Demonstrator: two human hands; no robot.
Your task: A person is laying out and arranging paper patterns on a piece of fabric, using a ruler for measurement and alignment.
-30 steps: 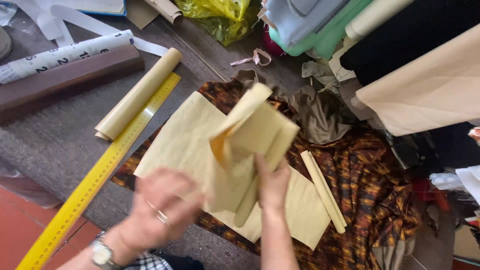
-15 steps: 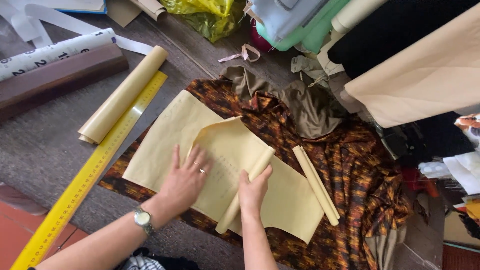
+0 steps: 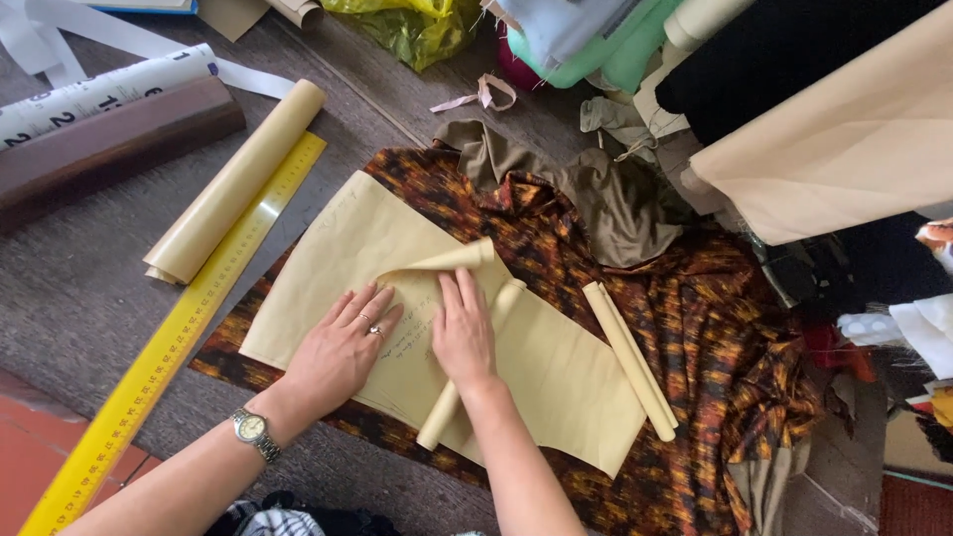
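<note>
A yellow-green translucent plastic bag (image 3: 412,25) lies crumpled at the top edge of the view, its upper part cut off by the frame. To its left, a flat brown paper packet (image 3: 230,14) pokes in from the top edge, only a corner of it showing. At the upper left corner sits the edge of a flat blue-and-white package or booklet (image 3: 139,5), too little in view to tell which. Below it, a long white rolled sheet printed with large dark figures (image 3: 99,91) lies slantwise against a dark brown bar. No screens or signs show.
</note>
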